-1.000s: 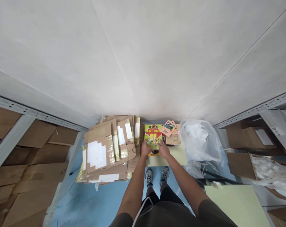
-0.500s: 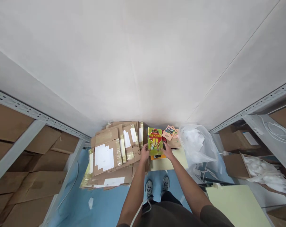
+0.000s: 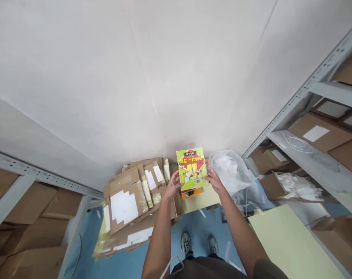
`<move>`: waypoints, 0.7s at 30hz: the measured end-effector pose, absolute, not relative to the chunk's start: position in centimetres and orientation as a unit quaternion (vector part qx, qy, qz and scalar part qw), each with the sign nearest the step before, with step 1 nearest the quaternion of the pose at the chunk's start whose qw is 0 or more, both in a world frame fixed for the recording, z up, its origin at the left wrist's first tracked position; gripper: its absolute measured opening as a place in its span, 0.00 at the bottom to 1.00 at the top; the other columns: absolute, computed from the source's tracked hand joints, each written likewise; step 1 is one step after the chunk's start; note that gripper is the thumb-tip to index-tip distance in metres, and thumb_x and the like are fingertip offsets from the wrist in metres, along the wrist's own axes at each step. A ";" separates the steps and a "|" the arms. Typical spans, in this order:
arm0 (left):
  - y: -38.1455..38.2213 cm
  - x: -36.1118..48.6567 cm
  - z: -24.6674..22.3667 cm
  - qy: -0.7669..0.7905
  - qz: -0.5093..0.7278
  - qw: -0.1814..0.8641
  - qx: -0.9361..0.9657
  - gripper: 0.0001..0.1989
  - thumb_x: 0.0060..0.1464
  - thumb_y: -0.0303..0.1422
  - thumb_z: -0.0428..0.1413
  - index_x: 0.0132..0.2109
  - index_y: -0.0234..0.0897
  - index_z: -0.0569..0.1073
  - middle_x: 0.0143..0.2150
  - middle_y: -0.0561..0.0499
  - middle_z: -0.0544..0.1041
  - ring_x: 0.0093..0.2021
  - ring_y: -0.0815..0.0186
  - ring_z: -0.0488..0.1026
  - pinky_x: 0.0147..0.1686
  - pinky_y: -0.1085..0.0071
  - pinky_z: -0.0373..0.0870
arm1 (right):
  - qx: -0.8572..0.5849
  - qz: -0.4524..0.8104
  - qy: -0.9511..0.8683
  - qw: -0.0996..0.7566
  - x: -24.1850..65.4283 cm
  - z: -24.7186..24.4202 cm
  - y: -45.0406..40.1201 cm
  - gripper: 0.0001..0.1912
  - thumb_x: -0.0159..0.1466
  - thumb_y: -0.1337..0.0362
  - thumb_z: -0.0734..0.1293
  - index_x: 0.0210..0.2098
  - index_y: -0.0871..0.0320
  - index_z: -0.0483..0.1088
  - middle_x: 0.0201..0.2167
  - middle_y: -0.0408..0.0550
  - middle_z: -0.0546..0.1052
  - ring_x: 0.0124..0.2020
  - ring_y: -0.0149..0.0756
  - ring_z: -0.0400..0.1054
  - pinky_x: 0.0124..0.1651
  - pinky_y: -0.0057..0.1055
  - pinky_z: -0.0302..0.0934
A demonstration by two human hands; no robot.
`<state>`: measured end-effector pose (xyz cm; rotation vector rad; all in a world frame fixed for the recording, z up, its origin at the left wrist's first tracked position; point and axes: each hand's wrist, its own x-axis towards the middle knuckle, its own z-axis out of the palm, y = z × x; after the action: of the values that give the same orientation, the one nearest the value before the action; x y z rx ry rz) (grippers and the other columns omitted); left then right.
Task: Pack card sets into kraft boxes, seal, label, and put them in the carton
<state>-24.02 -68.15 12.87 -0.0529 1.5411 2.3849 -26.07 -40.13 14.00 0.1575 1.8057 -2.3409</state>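
A green picture book point(image 3: 192, 170) with a red and yellow cover is held up between both hands, its front facing me. My left hand point(image 3: 173, 185) is closed on the book's lower left edge. On the opposite edge, my right hand point(image 3: 213, 178) grips it near the lower corner. Beneath the raised book, an orange book point(image 3: 193, 193) shows on a pale yellow surface point(image 3: 203, 201); the rest of what lies there is hidden by the green book.
Flattened cardboard point(image 3: 129, 201) is stacked at the left. A clear plastic bag point(image 3: 232, 172) with white material stands at the right. Shelves with boxes point(image 3: 315, 133) flank both sides, and a pale yellow board point(image 3: 292, 240) lies at the lower right.
The green book looks larger and nearer, raised with both hands; it now covers the pink cards beside it. The whole view has shifted and tilted, showing more of the right shelves.
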 end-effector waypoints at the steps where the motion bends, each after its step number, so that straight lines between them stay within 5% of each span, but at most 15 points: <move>1: -67.6 -24.1 13.5 0.543 0.823 0.170 0.004 0.52 0.44 0.34 0.71 0.74 0.49 0.58 0.62 0.41 0.77 0.54 0.53 0.79 0.49 0.61 0.78 | 0.047 -0.787 0.609 0.088 -25.4 14.7 -39.1 0.34 0.49 0.58 0.80 0.53 0.49 0.67 0.43 0.45 0.84 0.46 0.47 0.79 0.46 0.38 0.71; 8: -59.0 -23.7 15.7 0.549 0.780 0.281 0.110 0.58 0.44 0.33 0.71 0.77 0.51 0.51 0.66 0.39 0.74 0.53 0.52 0.80 0.45 0.64 0.78 | 0.074 -0.776 0.623 0.061 -18.0 17.6 -28.1 0.30 0.53 0.59 0.75 0.55 0.47 0.68 0.47 0.45 0.82 0.44 0.43 0.78 0.41 0.33 0.69; 21: -25.4 -10.3 16.5 0.493 0.642 0.522 0.268 0.57 0.44 0.35 0.73 0.76 0.53 0.54 0.65 0.40 0.74 0.52 0.51 0.80 0.45 0.61 0.79 | 0.207 -0.787 0.567 -0.126 13.4 19.3 -1.9 0.41 0.52 0.62 0.76 0.64 0.45 0.65 0.51 0.47 0.81 0.46 0.42 0.77 0.41 0.31 0.69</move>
<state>-10.28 -25.40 16.52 0.6419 1.1795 1.5384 13.35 -1.90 19.34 0.7082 1.9398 -2.6938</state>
